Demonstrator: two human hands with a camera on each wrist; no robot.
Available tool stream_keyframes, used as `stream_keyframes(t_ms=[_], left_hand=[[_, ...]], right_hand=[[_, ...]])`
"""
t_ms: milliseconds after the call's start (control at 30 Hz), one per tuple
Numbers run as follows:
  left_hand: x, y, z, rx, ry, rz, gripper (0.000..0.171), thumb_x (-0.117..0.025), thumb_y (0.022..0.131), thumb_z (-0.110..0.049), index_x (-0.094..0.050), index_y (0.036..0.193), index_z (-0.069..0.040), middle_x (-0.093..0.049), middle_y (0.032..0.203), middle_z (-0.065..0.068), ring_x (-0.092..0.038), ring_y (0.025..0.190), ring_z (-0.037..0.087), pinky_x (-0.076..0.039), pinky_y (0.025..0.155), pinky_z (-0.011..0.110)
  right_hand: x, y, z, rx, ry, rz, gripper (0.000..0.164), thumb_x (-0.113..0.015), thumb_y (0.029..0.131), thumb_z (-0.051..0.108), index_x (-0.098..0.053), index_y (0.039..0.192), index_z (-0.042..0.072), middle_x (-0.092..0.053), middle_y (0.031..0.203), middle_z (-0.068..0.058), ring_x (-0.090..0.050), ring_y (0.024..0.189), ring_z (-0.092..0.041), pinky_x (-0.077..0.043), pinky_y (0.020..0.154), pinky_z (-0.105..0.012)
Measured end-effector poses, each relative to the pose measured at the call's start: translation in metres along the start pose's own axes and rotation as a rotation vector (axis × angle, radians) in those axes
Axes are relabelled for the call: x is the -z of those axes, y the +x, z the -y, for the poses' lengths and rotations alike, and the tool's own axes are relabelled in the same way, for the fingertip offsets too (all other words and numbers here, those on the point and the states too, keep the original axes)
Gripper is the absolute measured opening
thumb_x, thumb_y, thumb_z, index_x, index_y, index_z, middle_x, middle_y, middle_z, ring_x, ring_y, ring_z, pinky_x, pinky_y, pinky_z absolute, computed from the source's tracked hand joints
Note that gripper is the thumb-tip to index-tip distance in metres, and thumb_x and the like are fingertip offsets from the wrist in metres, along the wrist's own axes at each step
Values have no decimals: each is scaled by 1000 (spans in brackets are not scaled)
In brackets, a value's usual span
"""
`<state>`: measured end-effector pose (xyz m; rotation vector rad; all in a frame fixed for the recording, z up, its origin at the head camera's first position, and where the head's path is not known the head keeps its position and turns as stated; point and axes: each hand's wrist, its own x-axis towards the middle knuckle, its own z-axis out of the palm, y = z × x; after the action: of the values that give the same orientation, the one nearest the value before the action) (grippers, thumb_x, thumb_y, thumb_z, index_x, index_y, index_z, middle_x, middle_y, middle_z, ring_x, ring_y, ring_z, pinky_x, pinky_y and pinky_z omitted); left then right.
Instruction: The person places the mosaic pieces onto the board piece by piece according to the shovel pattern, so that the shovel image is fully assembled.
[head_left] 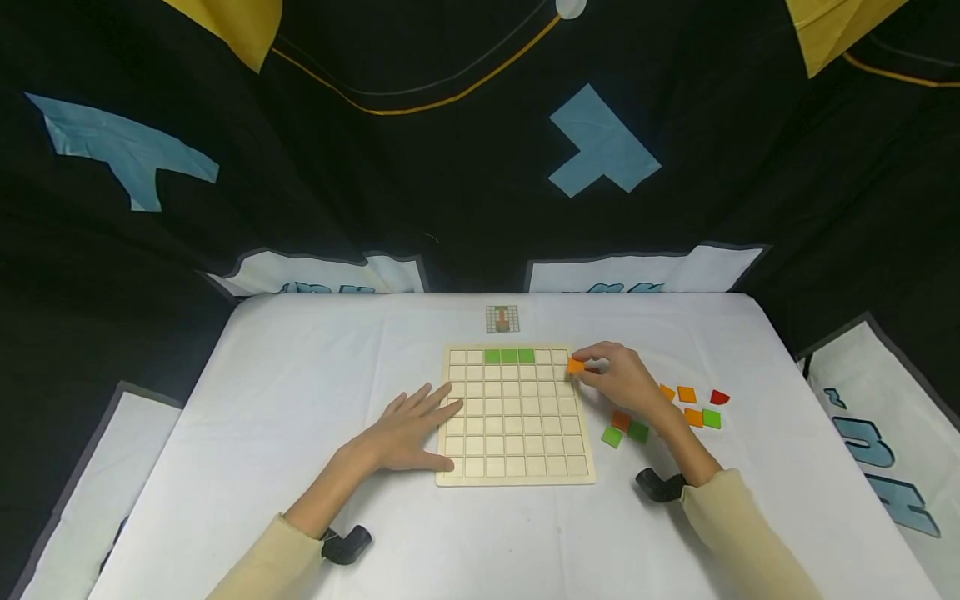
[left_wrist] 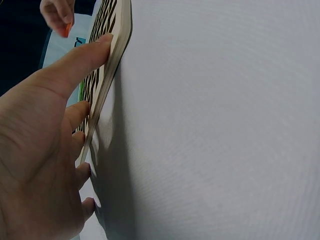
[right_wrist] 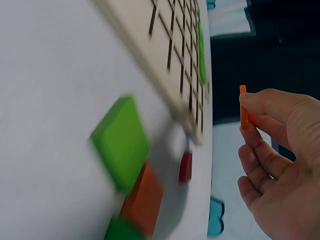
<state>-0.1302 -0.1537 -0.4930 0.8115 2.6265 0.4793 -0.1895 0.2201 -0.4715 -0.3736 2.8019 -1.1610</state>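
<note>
A pale wooden grid board [head_left: 514, 477] lies on the white table, with three green square tiles [head_left: 509, 357] side by side in its top row. My left hand [head_left: 408, 429] rests along the board's left edge, fingers spread; in the left wrist view its thumb [left_wrist: 92, 56] lies on the rim. Between thumb and fingertips my right hand [head_left: 621, 379] pinches an orange square tile [head_left: 575, 366] at the board's upper right edge. In the right wrist view that orange tile [right_wrist: 243, 107] is seen edge-on, above the table.
Right of the board lie loose tiles: a green one [head_left: 612, 436], a darker orange one [head_left: 621, 420], a dark green one [head_left: 638, 431], several orange ones [head_left: 686, 394], a light green one [head_left: 712, 418] and a red quarter-round piece [head_left: 720, 397]. A small printed pattern card [head_left: 502, 318] lies beyond the board.
</note>
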Motion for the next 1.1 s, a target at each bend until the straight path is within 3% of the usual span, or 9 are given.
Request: stream_keyframes(t_ms=[467, 633, 1100], left_hand=[[1, -1, -1, -3, 6, -2, 93, -68, 84, -62, -34, 157, -16, -13, 166, 10, -9, 150, 40, -8, 116, 62], [1, 0, -1, 1, 9, -3, 93, -68, 84, -63, -34, 157, -16, -13, 166, 10, -9, 150, 39, -8, 116, 62], [3, -1, -3, 4, 10, 1, 93, -68, 84, -62, -34, 157, -16, -14, 166, 11, -9, 150, 39, -8, 116, 62]], right_hand=[[-39, 33, 34, 145, -4, 95, 29, -74, 90, 12, -74, 117, 4, -70, 117, -9, -61, 113, -30, -51, 94, -45], [-50, 42, 39, 185, -28, 123, 27, -75, 88, 10, -74, 114, 3, -71, 114, -8, -61, 113, -28, -48, 98, -44], [-67, 50, 41, 147, -80, 171, 25, -75, 87, 9, -75, 112, 4, -70, 114, -7, -59, 113, -27, -46, 101, -43]])
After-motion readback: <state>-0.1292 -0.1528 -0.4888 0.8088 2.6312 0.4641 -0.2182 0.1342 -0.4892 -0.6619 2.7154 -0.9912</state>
